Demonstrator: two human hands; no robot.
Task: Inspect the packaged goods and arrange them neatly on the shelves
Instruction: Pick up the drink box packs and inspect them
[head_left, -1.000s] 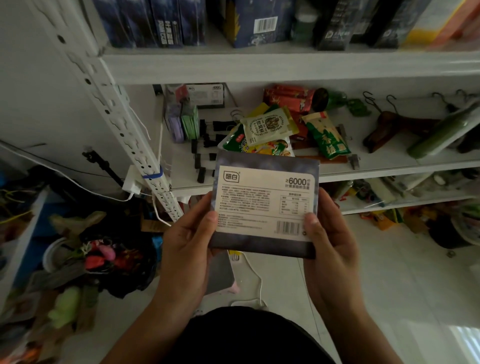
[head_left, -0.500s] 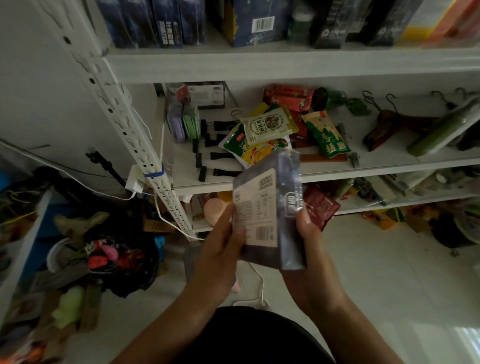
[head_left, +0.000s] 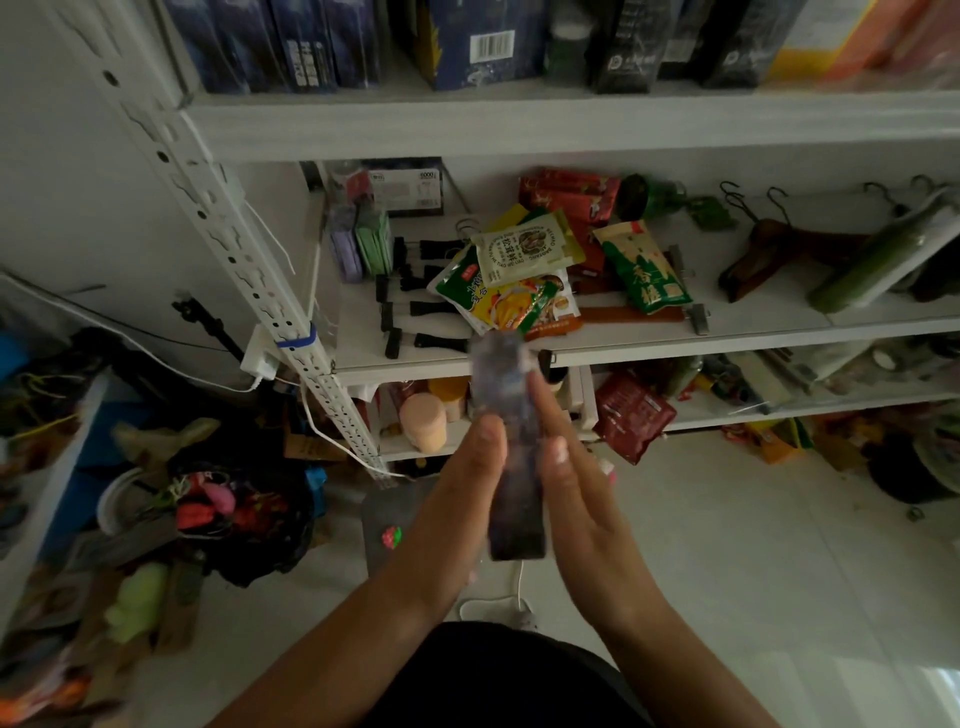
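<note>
Dark package (head_left: 511, 452), blurred and seen edge-on, is pressed between left hand (head_left: 462, 483) and right hand (head_left: 576, 499) in front of the middle shelf (head_left: 727, 345). Each grip is flat, with the fingers straight rather than curled. Inspection is judged under way. Shelving is not yet done, and the snack pouches (head_left: 519, 280) are heaped unsorted.

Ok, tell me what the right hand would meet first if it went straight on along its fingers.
Probably the front lip of the middle shelf, just above the right hand, though depth is unclear.
</note>
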